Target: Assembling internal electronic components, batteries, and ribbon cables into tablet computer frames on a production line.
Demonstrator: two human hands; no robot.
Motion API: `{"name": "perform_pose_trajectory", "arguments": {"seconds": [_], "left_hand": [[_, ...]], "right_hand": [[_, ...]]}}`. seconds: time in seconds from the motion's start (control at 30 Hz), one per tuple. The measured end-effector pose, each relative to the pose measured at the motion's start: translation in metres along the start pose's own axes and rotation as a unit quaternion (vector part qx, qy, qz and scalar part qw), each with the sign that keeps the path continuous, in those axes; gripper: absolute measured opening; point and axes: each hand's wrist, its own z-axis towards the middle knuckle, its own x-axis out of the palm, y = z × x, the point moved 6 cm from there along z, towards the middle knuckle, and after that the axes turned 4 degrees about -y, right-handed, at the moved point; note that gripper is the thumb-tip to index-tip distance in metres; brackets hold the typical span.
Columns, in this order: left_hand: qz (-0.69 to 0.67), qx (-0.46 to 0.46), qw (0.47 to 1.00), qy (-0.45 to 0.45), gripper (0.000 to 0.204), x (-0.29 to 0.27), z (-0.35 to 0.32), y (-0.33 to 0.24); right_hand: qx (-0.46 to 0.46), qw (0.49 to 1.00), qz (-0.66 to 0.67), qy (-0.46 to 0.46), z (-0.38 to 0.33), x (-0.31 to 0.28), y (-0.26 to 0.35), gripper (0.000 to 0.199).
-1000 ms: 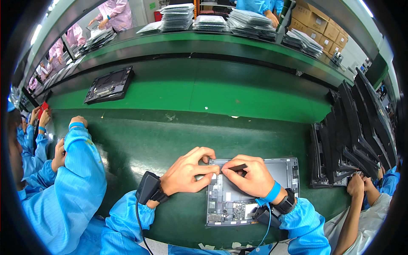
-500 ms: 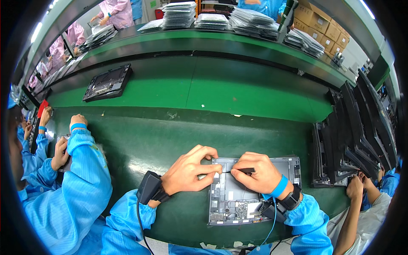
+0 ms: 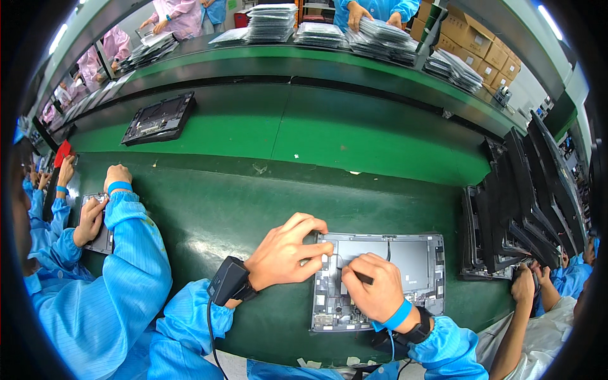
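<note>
A grey laptop casing [image 3: 415, 253] lies open on the bench before me, with circuit parts along its near and left sides. My left hand [image 3: 285, 250] has its bent fingers at the casing's upper left corner, against the rim. Over the left middle of the casing, my right hand [image 3: 377, 288] is closed on a thin black tool [image 3: 363, 277]. Its working end is hidden behind my fingers, so I cannot tell its exact kind. A fine dark wire runs near the fingertips. The right hand covers part of the circuit board.
Another opened casing [image 3: 158, 118] lies at the far left. Several dark casings [image 3: 529, 196] stand stacked at the right, beside a co-worker's hands [image 3: 525, 282]. At left a co-worker handles a small device [image 3: 101, 234]. Stacks of flat wrapped panels [image 3: 272, 24] line the shelf.
My right hand has moved nearer and slightly left with the tool, uncovering the grey panel. My left hand has barely moved. At the back, a co-worker's hands have come onto a panel stack.
</note>
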Motion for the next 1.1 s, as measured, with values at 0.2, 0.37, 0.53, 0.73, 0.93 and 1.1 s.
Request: {"name": "perform_pose_trajectory", "arguments": {"seconds": [0.2,0.37,0.53,0.73,0.93,1.1], "left_hand": [[-0.025,-0.013,0.999,-0.026,0.019,0.001,-0.007,-0.002],[-0.016,-0.014,1.000,-0.017,0.019,-0.001,-0.006,-0.004],[-0.050,-0.007,0.999,-0.016,0.023,0.006,-0.012,0.001],[-0.023,-0.011,0.999,-0.031,0.038,0.000,-0.009,-0.008],[-0.072,-0.091,0.989,-0.093,0.030,0.007,0.001,-0.006],[-0.193,-0.114,0.970,-0.097,0.017,0.018,0.008,-0.008]], "right_hand": [[-0.018,0.999,0.030,-0.035,0.002,-0.008,-0.003,0.007],[-0.026,0.999,0.027,-0.029,0.022,-0.032,-0.005,0.014],[0.019,0.998,0.058,-0.022,0.037,-0.041,-0.013,0.013],[0.061,0.986,0.100,0.120,0.042,-0.017,-0.034,0.014],[0.082,0.977,0.181,0.084,0.043,-0.018,-0.043,0.014],[0.107,0.961,0.247,0.057,0.039,-0.022,-0.031,0.013]]}}
